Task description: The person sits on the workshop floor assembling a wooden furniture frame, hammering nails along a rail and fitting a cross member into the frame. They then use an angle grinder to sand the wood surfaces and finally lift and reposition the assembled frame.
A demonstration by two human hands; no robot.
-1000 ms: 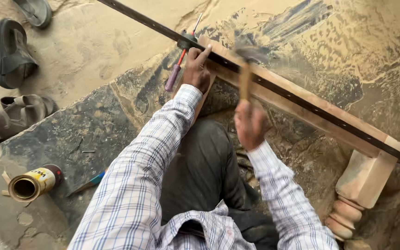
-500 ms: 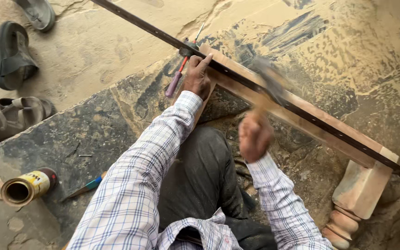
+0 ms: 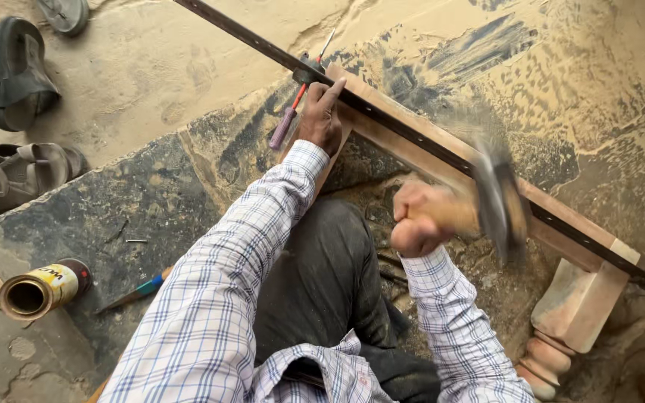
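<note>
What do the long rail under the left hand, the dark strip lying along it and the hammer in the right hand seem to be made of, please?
The rail looks like bare, unfinished wood: pale tan, square-edged, joined to a turned leg. The dark strip seems to be metal, thin, flat and dull, perhaps a bar clamp. The hammer in the right hand is motion-blurred; its handle looks wooden, its dark head probably steel. The left hand steadies the rail.

A metal bar [image 3: 412,134] is laid along the wooden frame [image 3: 442,168] on the floor [image 3: 151,89]. A screwdriver [image 3: 293,112] is placed at the frame's left end, sandals [image 3: 20,75] far left, a can [image 3: 39,287] nearer.
</note>
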